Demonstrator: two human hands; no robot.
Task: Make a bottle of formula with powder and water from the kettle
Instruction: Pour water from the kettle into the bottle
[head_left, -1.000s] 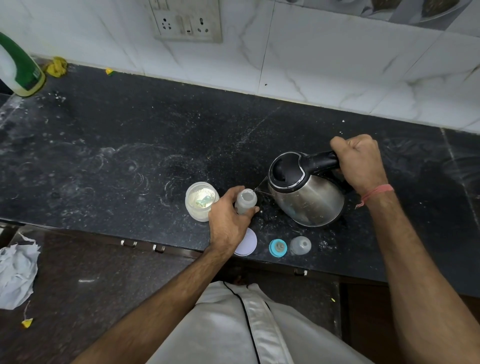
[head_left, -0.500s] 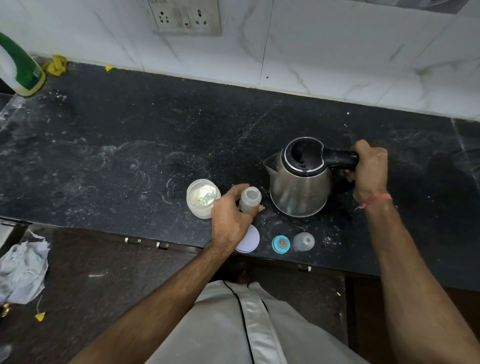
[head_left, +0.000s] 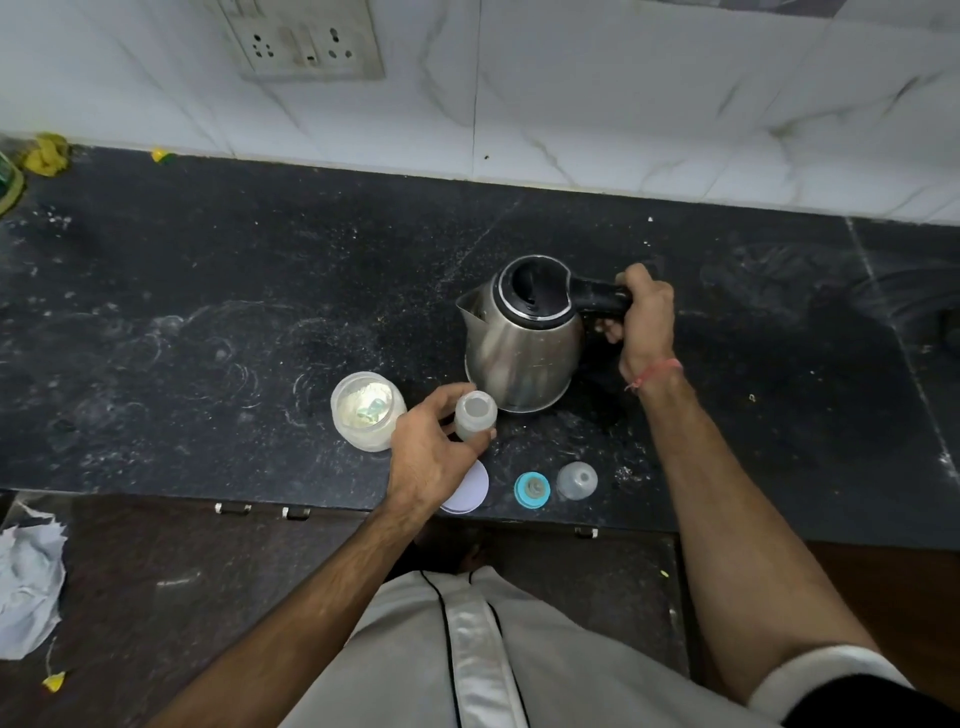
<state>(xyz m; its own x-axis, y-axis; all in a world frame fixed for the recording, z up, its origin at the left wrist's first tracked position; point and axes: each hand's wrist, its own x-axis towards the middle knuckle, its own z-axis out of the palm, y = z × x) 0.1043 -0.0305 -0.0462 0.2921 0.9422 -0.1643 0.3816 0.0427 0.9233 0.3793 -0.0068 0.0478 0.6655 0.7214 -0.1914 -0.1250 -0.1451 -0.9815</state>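
standing upright on the dark desk (head_left: 208, 291), the steel kettle (head_left: 522, 343) has its black handle wrapped by the right hand (head_left: 644, 322), fingers curled fully round it. the spout points left and toward the near side, just beside the small open bottle (head_left: 474, 415). the left hand (head_left: 431, 452) holds that bottle between thumb and curled fingers, low on its body, with the mouth left clear. the bottle stands between the kettle and the open powder jar (head_left: 366, 415), which sits just left of it with pale powder and what looks like a scoop inside. whether the bottle already holds water or powder cannot be told from here.

the main risk, as i judge it, is the narrow mouth: the bottle opening is much smaller than the kettle spout, so any pour that starts too fast or off line would run down the outside and over the left fingers, and if the water is hot that means a scald and a likely dropped bottle. the bottle is light and tall for its base, so a nudge from the kettle's body could tip it, and the left grip is what prevents this. splashes could also reach the open jar and clump the powder. the blue teat ring (head_left: 532, 488), the clear cap (head_left: 576, 480) and a white lid (head_left: 467, 491) lie near the desk's front edge, where a passing forearm might sweep them off.
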